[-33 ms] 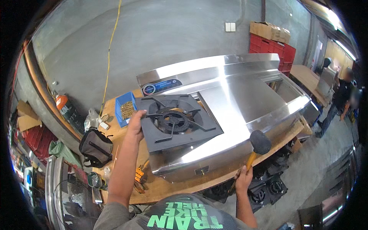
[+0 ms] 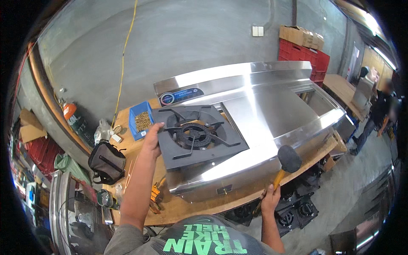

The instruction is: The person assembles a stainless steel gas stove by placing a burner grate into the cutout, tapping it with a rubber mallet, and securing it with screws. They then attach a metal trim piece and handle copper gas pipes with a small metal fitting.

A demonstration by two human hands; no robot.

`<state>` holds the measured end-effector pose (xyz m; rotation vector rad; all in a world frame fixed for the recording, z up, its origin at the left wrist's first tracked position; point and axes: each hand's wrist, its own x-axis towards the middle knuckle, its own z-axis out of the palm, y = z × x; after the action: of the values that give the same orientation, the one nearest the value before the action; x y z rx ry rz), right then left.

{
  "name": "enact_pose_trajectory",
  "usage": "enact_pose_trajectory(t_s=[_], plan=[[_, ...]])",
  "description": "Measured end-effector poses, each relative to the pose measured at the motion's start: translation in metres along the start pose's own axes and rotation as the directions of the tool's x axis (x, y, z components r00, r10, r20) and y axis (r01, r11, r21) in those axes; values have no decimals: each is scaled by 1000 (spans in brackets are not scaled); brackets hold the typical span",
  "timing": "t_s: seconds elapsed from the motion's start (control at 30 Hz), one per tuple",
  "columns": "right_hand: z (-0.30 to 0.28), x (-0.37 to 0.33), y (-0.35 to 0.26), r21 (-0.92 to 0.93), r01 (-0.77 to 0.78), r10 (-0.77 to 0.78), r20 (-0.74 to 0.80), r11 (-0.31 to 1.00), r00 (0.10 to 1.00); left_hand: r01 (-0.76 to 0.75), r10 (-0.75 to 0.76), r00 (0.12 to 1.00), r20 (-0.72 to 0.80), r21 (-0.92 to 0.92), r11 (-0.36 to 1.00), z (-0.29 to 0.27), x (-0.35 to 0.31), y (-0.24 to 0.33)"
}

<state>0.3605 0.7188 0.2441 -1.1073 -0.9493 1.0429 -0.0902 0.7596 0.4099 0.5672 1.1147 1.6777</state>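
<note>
A black burner top with a round burner and raised pan supports lies on the left end of a stainless steel stove body. My left hand grips the burner top's left edge, thumb over the upper face and the other fingers hidden. In my right hand is a rubber mallet, its yellow handle wrapped by my fingers. The mallet's black head is raised just off the stove's front edge, near the right of the middle.
A wooden bench carries the stove, a blue bin of brass fittings, a grey bag and orange-handled tools. More black burner tops lie below. Red crates stand behind; a person is far right.
The whole view has shifted very slightly. Both hands keep their holds, and the burner top and mallet stay in place.
</note>
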Motion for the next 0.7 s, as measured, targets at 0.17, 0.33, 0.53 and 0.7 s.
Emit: enact_pose_trajectory(t_s=[0.17, 0.33, 0.53, 0.7], plan=[[4, 7, -8, -3, 45, -45, 75, 999, 996, 134, -120, 986, 116, -128, 983, -11, -13, -16], [22, 17, -14, 48, 77, -82, 119, 996, 990, 168, -161, 985, 69, -123, 978, -10, -15, -22], [26, 7, -21, 13, 69, -70, 159, 998, 985, 92, -83, 995, 57, -177, 980, -5, -14, -29], [10, 3, -23, -103, 114, -100, 129, 988, 987, -191, 197, 978, 61, -102, 976, 42, -13, 4]])
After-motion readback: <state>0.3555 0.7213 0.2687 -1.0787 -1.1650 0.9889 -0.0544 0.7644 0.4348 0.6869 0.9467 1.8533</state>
